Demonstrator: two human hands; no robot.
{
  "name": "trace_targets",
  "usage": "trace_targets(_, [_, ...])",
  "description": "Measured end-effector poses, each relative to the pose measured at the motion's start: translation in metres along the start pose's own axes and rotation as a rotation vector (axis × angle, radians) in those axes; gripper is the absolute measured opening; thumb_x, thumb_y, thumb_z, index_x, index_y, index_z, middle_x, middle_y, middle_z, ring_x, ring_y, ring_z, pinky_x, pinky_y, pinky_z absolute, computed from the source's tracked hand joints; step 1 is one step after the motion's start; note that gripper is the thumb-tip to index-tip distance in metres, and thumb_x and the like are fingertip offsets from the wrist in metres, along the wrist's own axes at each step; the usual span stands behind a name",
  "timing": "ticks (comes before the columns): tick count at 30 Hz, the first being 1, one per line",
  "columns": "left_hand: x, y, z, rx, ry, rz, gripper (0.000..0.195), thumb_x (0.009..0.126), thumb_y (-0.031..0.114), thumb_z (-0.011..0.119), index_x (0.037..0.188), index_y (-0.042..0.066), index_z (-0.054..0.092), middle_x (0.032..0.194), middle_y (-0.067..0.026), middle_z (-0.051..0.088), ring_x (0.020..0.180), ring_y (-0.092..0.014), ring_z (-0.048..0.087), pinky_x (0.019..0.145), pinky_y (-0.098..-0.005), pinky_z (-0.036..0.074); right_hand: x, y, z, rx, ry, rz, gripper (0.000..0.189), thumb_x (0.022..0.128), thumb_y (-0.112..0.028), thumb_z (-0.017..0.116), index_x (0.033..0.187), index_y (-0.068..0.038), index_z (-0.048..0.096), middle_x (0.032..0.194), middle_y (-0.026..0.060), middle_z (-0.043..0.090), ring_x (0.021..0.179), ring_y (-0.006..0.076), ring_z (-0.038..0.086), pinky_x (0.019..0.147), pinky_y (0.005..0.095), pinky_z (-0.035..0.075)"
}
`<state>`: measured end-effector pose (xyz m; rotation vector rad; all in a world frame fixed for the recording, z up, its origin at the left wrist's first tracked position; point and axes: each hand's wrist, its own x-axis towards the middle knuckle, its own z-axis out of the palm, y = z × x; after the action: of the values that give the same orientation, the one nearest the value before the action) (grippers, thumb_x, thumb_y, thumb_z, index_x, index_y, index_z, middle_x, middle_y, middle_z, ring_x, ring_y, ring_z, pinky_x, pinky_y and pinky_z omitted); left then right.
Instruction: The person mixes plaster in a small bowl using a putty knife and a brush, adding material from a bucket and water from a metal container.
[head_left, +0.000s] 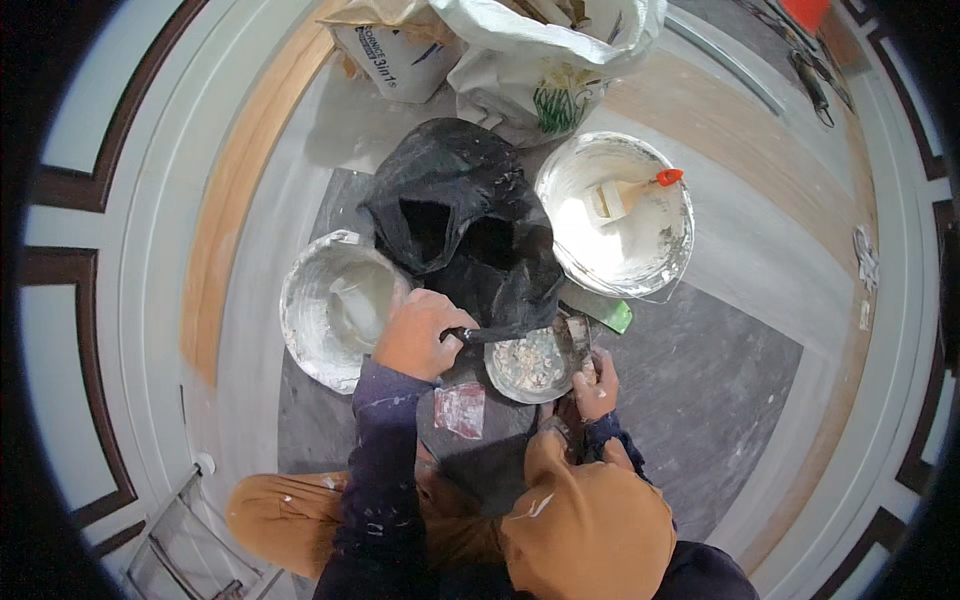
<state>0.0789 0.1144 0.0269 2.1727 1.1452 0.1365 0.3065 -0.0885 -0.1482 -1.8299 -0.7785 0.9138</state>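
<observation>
My left hand (416, 334) grips a tool by its dark handle (499, 334). The tool reaches across a small round container (529, 375) whose bottom is covered with pale flakes. At the container's right side is my right hand (598, 386), its fingers around a narrow, dirty flat piece (579, 337); I cannot tell if that piece joins the tool. A white-smeared bucket (300, 315) with a pale block-like thing in it stands beside my left hand. Below the container lies a red and whitish flat piece (460, 410).
A black plastic bag (450, 165) lies ahead. Right of it, a white-coated bucket (660, 247) holds a brush (626, 196) with an orange-tipped handle. A green-ended object (618, 316) lies below. Sacks (487, 82) stand farther off; a metal ladder-like frame (172, 517) is at lower left.
</observation>
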Motion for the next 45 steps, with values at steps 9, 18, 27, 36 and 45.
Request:
trace_targets(9, [-0.007, 0.009, -0.027, 0.181, 0.043, -0.037, 0.029, 0.071, 0.012, 0.065, 0.097, 0.023, 0.072, 0.137, -0.0086, 0.049, 0.136, -0.045, 0.030, 0.111, -0.0671, 0.012, 0.004, 0.014, -0.002, 0.003, -0.032, 0.022, 0.037, 0.077, -0.007, 0.062, 0.112, 0.001, 0.059, 0.094, 0.0124, 0.066, 0.090, 0.0230, 0.064, 0.083, 0.0322, 0.048])
trace_targets(18, [0.013, 0.002, -0.060, -0.431, 0.048, -0.089, 0.037, 0.073, 0.012, 0.065, 0.109, 0.019, 0.069, 0.134, -0.0059, 0.055, 0.132, -0.038, 0.041, 0.112, -0.0620, 0.014, -0.004, -0.006, -0.014, 0.343, -0.158, 0.346, 0.028, 0.087, -0.016, 0.068, 0.111, -0.003, 0.060, 0.071, -0.0001, 0.059, 0.049, 0.0066, 0.050, 0.043, 0.0232, 0.039])
trace_targets(27, [0.066, -0.037, -0.084, 0.928, 0.161, 0.023, 0.031, 0.076, 0.028, 0.075, 0.104, 0.019, 0.065, 0.138, -0.0084, 0.049, 0.138, -0.031, 0.032, 0.113, -0.0590, 0.016, -0.023, -0.019, -0.042, 0.579, -0.304, 0.387, 0.042, 0.088, -0.013, 0.067, 0.124, 0.000, 0.049, 0.089, 0.0069, 0.063, 0.060, 0.0121, 0.059, 0.046, 0.0262, 0.048])
trace_targets(36, [0.057, 0.018, -0.132, 0.285, 0.555, 0.130, 0.033, 0.090, 0.033, 0.063, 0.107, 0.006, 0.061, 0.079, -0.0203, 0.066, 0.072, -0.036, 0.066, 0.065, -0.0396, 0.049, -0.035, -0.086, -0.138, 0.654, -0.051, 0.110, 0.058, 0.083, -0.019, 0.070, 0.129, 0.007, 0.047, 0.117, 0.0137, 0.062, 0.103, 0.0214, 0.062, 0.089, 0.0338, 0.050])
trace_targets(45, [0.081, 0.007, -0.123, -0.065, 0.474, 0.183, 0.034, 0.094, 0.035, 0.058, 0.111, 0.005, 0.062, 0.065, -0.0045, 0.058, 0.057, -0.014, 0.053, 0.059, -0.0275, 0.043, 0.031, -0.216, -0.111, 0.539, 0.120, -0.145, 0.059, 0.088, -0.017, 0.066, 0.138, 0.003, 0.040, 0.099, 0.0106, 0.065, 0.056, 0.0101, 0.058, 0.042, 0.0232, 0.044])
